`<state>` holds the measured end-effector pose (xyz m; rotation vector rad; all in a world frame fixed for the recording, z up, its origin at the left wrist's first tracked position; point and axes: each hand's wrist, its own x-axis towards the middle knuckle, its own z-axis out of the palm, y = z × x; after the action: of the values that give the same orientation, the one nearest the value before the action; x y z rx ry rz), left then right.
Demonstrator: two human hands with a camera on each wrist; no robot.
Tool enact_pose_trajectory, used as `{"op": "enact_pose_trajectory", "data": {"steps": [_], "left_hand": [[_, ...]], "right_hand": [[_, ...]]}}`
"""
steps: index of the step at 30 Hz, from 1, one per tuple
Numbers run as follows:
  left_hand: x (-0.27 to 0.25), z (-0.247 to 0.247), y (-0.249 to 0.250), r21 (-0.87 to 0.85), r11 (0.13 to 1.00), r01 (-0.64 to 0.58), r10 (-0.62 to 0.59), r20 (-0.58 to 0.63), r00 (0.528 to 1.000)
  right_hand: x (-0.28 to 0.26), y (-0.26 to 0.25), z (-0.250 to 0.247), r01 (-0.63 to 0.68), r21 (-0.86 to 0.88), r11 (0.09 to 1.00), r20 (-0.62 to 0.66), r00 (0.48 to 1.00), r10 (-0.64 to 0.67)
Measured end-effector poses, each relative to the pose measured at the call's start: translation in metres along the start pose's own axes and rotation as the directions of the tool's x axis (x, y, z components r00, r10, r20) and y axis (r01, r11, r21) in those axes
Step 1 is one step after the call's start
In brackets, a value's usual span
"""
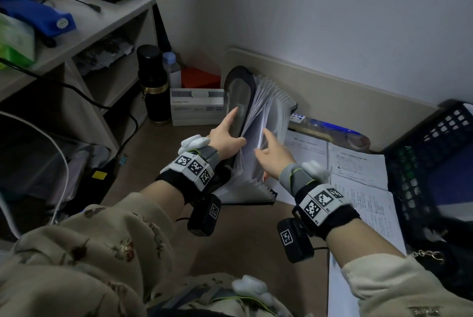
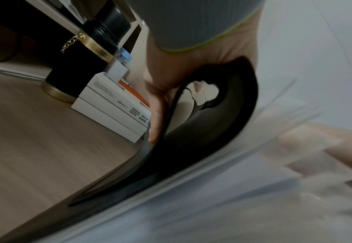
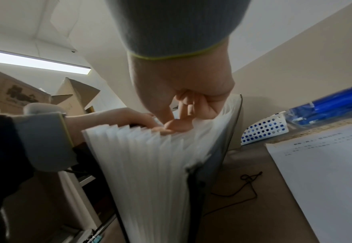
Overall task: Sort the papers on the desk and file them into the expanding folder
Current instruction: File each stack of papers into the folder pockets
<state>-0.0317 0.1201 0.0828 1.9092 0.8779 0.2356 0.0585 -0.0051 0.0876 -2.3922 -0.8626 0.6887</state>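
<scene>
The expanding folder (image 1: 268, 112) stands upright on the desk, its white pockets fanned out. My left hand (image 1: 238, 126) holds back its black cover flap (image 1: 236, 96), index finger along the outside and thumb on the inner side; the left wrist view shows the flap (image 2: 212, 139) bent in that grip. My right hand (image 1: 262, 142) reaches into the dividers from the right, index finger pushed between two of them. In the right wrist view its fingertips (image 3: 177, 126) rest on the divider tops (image 3: 150, 148). Printed papers (image 1: 358, 171) lie flat on the desk to the right of the folder.
A black flask (image 1: 153, 86), a white box (image 1: 197, 107) and an orange box (image 1: 199, 77) stand left of the folder against the wall. A black mesh basket (image 1: 422, 163) sits at the far right. A bag of blue pens (image 1: 332, 130) lies behind the papers. Shelves (image 1: 102, 22) rise on the left.
</scene>
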Motion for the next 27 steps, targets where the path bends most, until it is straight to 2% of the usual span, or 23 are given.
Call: {"op": "enact_pose_trajectory", "data": {"steps": [5, 9, 14, 20, 22, 24, 25, 27], "left_hand": [[0.002, 0.001, -0.003, 0.001, 1.0, -0.031, 0.031, -0.034, 0.999], [0.003, -0.001, -0.004, 0.0, 0.999, -0.037, 0.037, -0.052, 0.998], [0.003, -0.004, -0.002, -0.036, 0.999, -0.022, 0.02, -0.047, 0.999], [0.008, -0.009, -0.002, -0.045, 0.999, 0.027, -0.027, -0.005, 1.0], [0.007, -0.007, -0.001, -0.033, 0.999, 0.019, -0.019, -0.002, 1.0], [0.006, -0.006, -0.001, -0.017, 1.0, 0.011, -0.011, -0.001, 1.0], [0.006, -0.005, -0.001, -0.008, 1.0, 0.012, -0.012, 0.008, 1.0], [0.006, -0.005, -0.001, -0.003, 1.0, 0.02, -0.02, 0.023, 1.0]], "right_hand": [[0.0, -0.006, 0.006, 0.047, -0.043, 0.998, 0.097, 0.994, -0.042], [0.0, -0.013, 0.007, 0.158, -0.144, 0.977, 0.21, 0.97, -0.126], [0.002, -0.014, 0.01, 0.199, -0.178, 0.964, 0.261, 0.954, -0.149], [0.007, 0.003, 0.008, 0.258, 0.004, 0.966, 0.262, 0.932, -0.25], [0.005, 0.007, 0.003, 0.294, 0.133, 0.946, 0.149, 0.938, -0.313], [0.003, 0.013, -0.001, 0.335, 0.25, 0.908, -0.056, 0.942, -0.332], [0.002, 0.018, -0.002, 0.358, 0.282, 0.89, -0.177, 0.931, -0.318], [0.004, 0.031, -0.004, 0.391, 0.312, 0.866, -0.408, 0.878, -0.249]]}}
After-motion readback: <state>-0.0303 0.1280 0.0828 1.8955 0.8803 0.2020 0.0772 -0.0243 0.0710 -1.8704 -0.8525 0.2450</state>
